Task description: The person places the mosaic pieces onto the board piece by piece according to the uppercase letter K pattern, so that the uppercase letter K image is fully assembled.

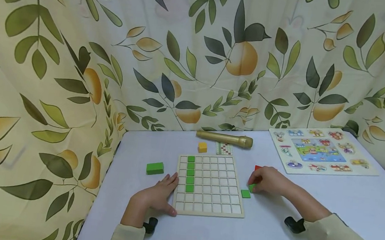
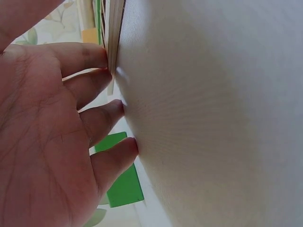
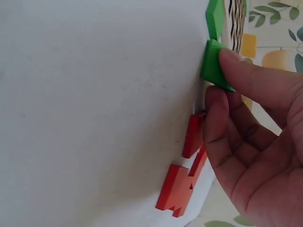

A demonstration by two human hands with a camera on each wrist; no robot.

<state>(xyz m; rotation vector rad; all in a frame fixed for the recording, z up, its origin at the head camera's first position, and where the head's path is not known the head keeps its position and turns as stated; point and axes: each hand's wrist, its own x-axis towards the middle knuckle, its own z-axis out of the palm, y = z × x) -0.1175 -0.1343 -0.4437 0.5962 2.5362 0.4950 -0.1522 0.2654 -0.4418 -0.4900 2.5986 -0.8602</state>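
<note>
Near the lower middle of the frame, my left hand [image 1: 156,196] rests flat, fingers straight, against the left edge of the wooden grid board [image 1: 209,184]. Right of the board, my right hand [image 1: 268,181] pinches a small green block [image 3: 214,66], seemingly touching the table [image 1: 346,198], beside red pieces [image 3: 184,182].

The head view looks down and forward across the table [image 1: 309,210] toward the curtain, taking in both hands. Each wrist view sits very close beside its own hand, turned sideways. The grid board [image 1: 209,183] edge and green blocks [image 3: 214,71] show in both head and wrist views.
</note>
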